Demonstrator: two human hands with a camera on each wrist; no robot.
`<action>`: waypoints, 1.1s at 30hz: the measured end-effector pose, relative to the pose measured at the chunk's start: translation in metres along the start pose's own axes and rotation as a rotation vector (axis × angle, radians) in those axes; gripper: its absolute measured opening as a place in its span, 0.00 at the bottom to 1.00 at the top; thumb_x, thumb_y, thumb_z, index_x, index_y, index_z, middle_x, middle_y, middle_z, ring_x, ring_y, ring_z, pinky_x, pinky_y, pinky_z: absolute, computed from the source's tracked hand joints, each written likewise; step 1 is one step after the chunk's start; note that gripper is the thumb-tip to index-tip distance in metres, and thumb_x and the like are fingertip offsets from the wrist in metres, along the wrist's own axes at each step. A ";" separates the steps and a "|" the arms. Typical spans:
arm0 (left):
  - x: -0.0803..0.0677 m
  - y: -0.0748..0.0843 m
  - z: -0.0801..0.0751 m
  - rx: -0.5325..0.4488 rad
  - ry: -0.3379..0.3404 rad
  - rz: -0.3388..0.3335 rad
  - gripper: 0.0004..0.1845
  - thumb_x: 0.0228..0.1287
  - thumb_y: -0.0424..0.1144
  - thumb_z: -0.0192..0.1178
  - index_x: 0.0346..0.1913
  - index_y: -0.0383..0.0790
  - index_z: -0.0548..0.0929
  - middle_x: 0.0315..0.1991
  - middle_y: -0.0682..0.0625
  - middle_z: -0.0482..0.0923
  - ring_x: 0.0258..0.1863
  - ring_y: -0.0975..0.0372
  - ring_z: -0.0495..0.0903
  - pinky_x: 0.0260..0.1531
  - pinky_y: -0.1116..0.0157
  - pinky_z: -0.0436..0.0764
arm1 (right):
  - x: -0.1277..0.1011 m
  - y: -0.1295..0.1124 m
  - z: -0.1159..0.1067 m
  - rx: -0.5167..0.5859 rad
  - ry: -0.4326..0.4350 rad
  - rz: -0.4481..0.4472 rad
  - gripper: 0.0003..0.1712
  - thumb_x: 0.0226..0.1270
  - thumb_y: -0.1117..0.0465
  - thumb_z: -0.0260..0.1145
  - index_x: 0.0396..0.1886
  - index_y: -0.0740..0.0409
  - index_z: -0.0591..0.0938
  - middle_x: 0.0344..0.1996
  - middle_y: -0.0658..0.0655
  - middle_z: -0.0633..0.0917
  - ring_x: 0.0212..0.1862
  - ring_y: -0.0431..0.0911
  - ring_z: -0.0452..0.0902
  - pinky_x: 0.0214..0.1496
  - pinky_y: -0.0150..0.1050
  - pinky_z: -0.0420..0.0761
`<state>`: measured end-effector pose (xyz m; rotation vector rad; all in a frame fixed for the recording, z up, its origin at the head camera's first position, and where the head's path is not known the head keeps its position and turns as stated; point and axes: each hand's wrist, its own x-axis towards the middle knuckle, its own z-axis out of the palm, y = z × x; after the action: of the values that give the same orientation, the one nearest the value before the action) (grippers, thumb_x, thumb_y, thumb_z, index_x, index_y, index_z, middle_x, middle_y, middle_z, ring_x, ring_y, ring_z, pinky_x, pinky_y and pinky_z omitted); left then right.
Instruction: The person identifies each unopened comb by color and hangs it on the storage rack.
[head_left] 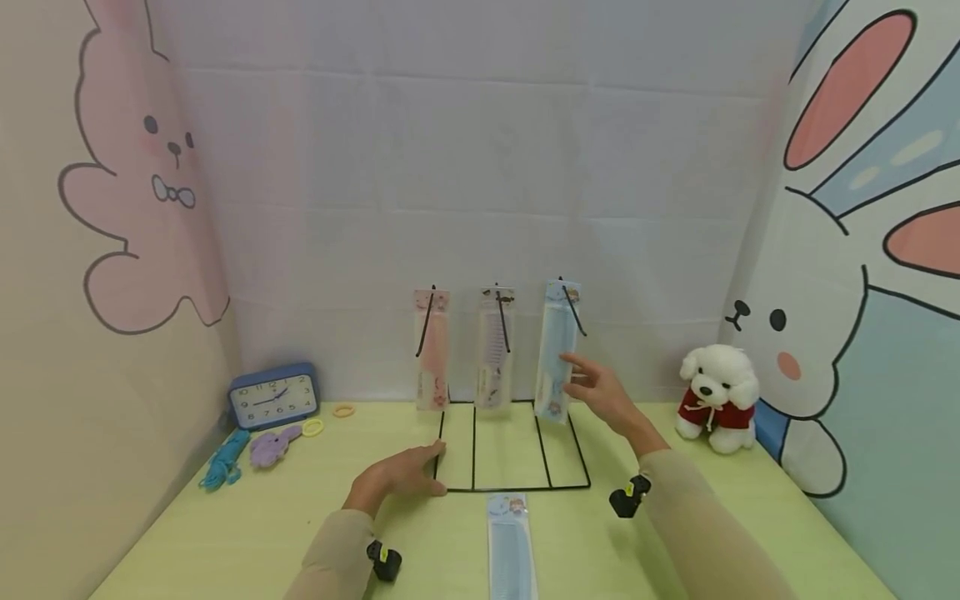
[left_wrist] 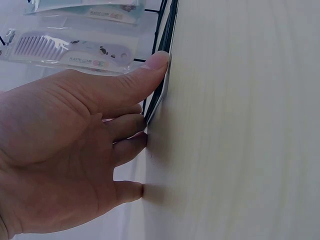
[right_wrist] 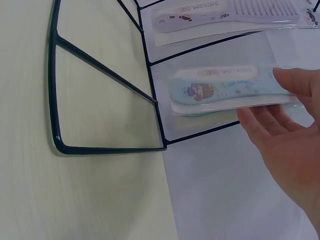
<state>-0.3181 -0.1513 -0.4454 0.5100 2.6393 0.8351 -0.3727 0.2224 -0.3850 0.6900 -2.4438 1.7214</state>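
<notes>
"What was the wire rack point(head_left: 512, 454) made of, the one against the left hand point(head_left: 395, 477)?"

"Thin black metal rod, smooth with a slight sheen. The table point(head_left: 225, 533) under the fingertips point(left_wrist: 134, 191) looked like pale yellow-green laminate with a faint wood grain, matt."

"And the blue comb packet point(right_wrist: 227, 90) just beyond the right hand point(right_wrist: 285, 150)?"

"Clear glossy plastic film over a smooth plastic comb, printed card behind it. The purple comb packet point(right_wrist: 225, 17) beside it looked the same. The backdrop point(head_left: 480, 167) was white creased cloth, and the toy dog point(head_left: 716, 396) was fluffy plush."

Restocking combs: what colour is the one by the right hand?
Light blue comb, clearest in the right wrist view.
</notes>
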 end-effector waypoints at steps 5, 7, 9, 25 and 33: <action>0.001 -0.001 0.001 -0.003 -0.002 0.004 0.44 0.63 0.43 0.71 0.77 0.35 0.61 0.75 0.38 0.58 0.75 0.44 0.56 0.70 0.44 0.59 | 0.001 0.004 0.001 -0.045 0.026 0.042 0.31 0.73 0.69 0.60 0.73 0.67 0.66 0.72 0.71 0.64 0.67 0.68 0.66 0.64 0.62 0.71; 0.001 -0.001 0.001 -0.004 -0.003 0.004 0.44 0.63 0.43 0.71 0.77 0.35 0.61 0.75 0.38 0.58 0.75 0.44 0.56 0.70 0.44 0.59 | 0.000 0.007 0.001 -0.051 0.026 0.053 0.30 0.74 0.68 0.59 0.73 0.68 0.67 0.71 0.71 0.65 0.68 0.67 0.66 0.65 0.62 0.70; 0.001 -0.001 0.001 -0.001 -0.003 0.007 0.44 0.63 0.43 0.71 0.76 0.34 0.61 0.75 0.37 0.58 0.75 0.44 0.56 0.70 0.44 0.59 | -0.001 0.009 0.000 -0.047 0.024 0.065 0.29 0.75 0.68 0.59 0.73 0.69 0.67 0.71 0.71 0.66 0.69 0.67 0.65 0.66 0.62 0.69; -0.002 0.000 -0.003 0.022 0.010 0.004 0.44 0.62 0.44 0.71 0.76 0.35 0.62 0.75 0.38 0.59 0.74 0.43 0.56 0.70 0.44 0.58 | -0.038 -0.011 0.012 -0.153 -0.016 0.032 0.25 0.75 0.65 0.60 0.68 0.69 0.72 0.64 0.71 0.74 0.64 0.64 0.72 0.62 0.60 0.74; -0.002 0.000 0.000 0.005 0.012 0.018 0.45 0.62 0.43 0.71 0.76 0.33 0.61 0.75 0.37 0.59 0.74 0.43 0.57 0.71 0.45 0.58 | -0.074 -0.052 0.048 -0.230 -0.171 0.035 0.22 0.75 0.61 0.62 0.64 0.65 0.76 0.59 0.67 0.78 0.59 0.60 0.77 0.55 0.55 0.80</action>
<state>-0.3162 -0.1519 -0.4445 0.5323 2.6524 0.8394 -0.2764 0.1881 -0.3802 0.7997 -2.7252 1.4125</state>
